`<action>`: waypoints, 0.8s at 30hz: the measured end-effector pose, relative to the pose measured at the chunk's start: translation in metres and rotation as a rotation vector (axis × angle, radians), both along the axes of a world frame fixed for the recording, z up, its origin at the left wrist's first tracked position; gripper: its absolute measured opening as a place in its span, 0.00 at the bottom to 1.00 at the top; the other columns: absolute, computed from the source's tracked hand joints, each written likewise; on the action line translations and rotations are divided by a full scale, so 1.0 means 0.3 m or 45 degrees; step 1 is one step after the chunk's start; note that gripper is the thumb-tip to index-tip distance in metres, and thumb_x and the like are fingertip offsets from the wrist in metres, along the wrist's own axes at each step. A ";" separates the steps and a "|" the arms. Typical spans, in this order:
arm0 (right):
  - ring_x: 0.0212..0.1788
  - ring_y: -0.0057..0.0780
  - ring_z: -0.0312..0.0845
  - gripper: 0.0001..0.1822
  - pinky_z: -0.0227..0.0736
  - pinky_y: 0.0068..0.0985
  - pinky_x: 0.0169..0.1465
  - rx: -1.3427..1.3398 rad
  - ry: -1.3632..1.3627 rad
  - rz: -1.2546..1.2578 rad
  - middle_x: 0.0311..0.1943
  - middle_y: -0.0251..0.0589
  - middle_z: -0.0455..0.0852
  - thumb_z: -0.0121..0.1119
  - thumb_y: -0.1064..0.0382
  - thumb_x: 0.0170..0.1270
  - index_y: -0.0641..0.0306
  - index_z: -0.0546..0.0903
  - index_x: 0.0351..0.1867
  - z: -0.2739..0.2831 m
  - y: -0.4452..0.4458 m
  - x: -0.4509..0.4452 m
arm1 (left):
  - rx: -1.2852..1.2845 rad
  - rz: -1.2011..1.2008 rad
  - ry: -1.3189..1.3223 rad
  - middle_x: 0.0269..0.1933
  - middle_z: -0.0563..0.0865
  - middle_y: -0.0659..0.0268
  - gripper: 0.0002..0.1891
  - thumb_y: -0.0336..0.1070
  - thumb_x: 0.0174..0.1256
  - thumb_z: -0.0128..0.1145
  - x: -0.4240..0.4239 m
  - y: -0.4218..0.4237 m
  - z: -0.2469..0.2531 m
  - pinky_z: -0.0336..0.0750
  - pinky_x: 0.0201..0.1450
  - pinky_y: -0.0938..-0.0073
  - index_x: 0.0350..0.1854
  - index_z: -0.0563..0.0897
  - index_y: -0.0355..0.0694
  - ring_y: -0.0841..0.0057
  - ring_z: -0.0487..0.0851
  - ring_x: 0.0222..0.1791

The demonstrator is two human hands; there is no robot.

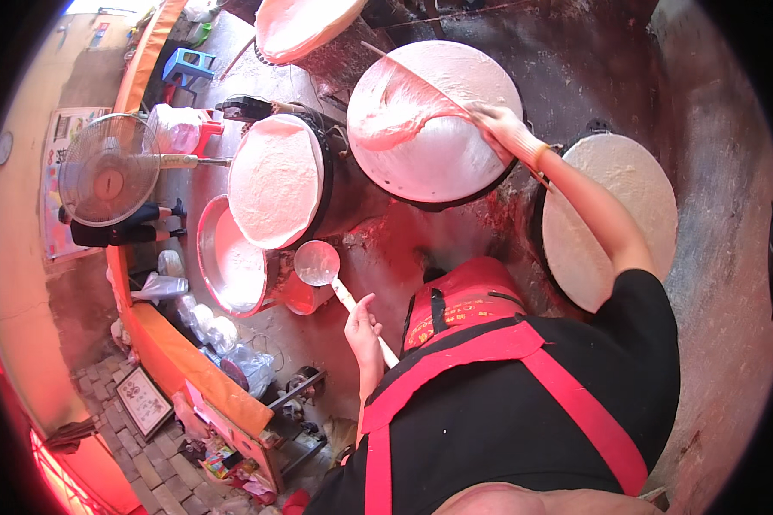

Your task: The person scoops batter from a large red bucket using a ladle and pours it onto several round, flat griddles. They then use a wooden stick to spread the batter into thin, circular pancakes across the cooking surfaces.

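Note:
My right hand (505, 132), which seems to wear a glove, grips a long thin stick (415, 76) that reaches across a large round griddle (454, 164). Wet batter (393, 119) is bunched in a curved band beside the stick; a pale layer coats the far side, while the near surface looks mostly bare. Low on the left, my left hand (364, 325) holds the pale handle of a round ladle (317, 262). The ladle's bowl hangs near a wide basin of white batter (241, 270). Just beyond it, a round flatbread (276, 183) lies on another griddle, its edge partly lifted.
A batter-coated griddle (609, 212) stands close under my right arm. At the top is a stack of flatbreads (306, 26). An electric fan (109, 170) and an orange counter edge (193, 367) border the left. A person's legs (129, 225) show behind the fan.

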State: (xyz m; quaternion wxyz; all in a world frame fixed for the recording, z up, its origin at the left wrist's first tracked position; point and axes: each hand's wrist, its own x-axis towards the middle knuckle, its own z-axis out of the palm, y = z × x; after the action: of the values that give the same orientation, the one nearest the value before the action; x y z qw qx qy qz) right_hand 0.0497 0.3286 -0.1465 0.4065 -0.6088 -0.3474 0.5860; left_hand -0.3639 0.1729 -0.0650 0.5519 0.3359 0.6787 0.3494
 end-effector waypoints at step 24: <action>0.12 0.10 0.54 0.19 0.49 0.16 0.14 0.084 0.083 -0.814 0.16 0.19 0.65 0.56 0.58 0.71 0.51 0.77 0.62 -0.104 -0.748 -0.865 | 0.119 -0.851 -0.235 0.26 0.64 0.77 0.20 0.46 0.77 0.45 -0.500 0.421 -0.046 0.56 0.21 0.88 0.46 0.84 0.34 0.92 0.60 0.21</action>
State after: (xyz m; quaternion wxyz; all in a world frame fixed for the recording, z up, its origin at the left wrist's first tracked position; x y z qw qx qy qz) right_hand -0.2100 0.1043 -0.1778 0.6003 -0.6545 -0.1442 0.4364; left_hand -0.5139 0.2992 -0.0789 0.6787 0.5313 0.4619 0.2089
